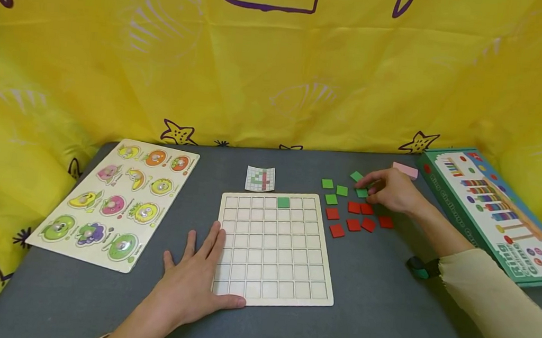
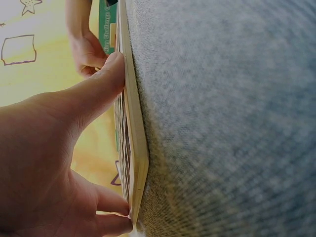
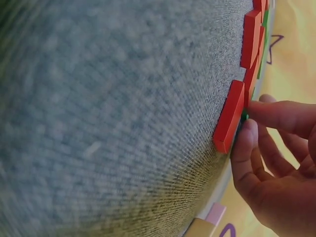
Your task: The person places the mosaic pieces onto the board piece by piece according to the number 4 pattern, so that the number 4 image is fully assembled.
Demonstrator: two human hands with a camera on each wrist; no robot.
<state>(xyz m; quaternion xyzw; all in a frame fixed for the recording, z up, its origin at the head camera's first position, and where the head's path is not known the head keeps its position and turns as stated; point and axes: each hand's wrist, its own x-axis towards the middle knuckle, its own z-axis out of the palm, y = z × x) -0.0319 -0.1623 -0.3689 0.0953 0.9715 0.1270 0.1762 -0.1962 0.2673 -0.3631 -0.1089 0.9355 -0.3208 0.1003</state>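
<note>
A pale wooden grid board (image 1: pixel 276 242) lies on the table, with one green tile (image 1: pixel 283 202) in its top row. My left hand (image 1: pixel 191 285) rests along the board's left side, fingers extended and thumb on the bottom edge; the left wrist view shows the thumb against the board's rim (image 2: pixel 136 143). To the right of the board, my right hand (image 1: pixel 393 191) pinches a green square tile (image 1: pixel 361 193) between thumb and index finger. In the right wrist view only a sliver of green shows at the fingertips. Several red tiles (image 1: pixel 353 225) and green tiles (image 1: pixel 330 199) lie loose around it.
A small pattern card (image 1: pixel 260 179) lies behind the board. At the left is a fruit peg puzzle (image 1: pixel 153 202). A boxed ring game (image 1: pixel 497 213) stands at the right, with a pink block (image 1: pixel 405 170) beside it. A yellow cloth (image 1: pixel 279 69) hangs behind.
</note>
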